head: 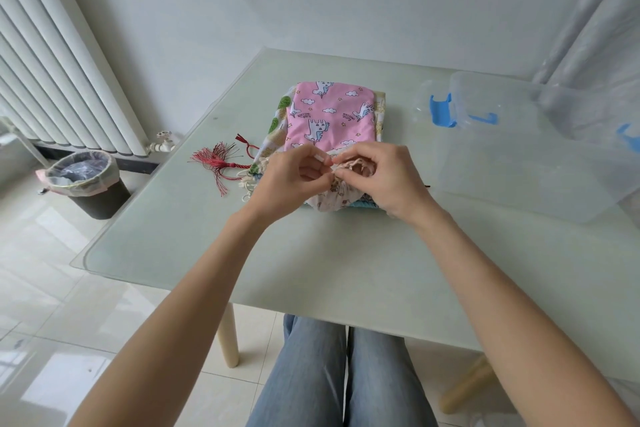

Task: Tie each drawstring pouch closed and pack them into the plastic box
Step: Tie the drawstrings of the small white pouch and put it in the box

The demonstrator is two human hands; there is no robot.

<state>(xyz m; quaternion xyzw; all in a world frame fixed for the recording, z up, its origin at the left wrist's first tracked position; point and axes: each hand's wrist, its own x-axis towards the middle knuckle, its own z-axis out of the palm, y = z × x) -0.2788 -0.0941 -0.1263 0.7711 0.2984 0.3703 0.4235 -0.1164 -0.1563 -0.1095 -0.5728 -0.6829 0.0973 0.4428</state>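
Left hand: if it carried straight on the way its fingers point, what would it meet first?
The left hand points right, pinching the drawstring. Going on, it would probably meet the right hand almost at once; their fingertips look nearly touching, though depth is unclear.

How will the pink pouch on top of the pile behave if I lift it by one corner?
The pink pouch is probably floppy: it is thin cloth lying flat on the pile, so it should sag and fold. It looks light, since nothing bulges inside. It may drag on the printed pouches beneath rather than slide freely.
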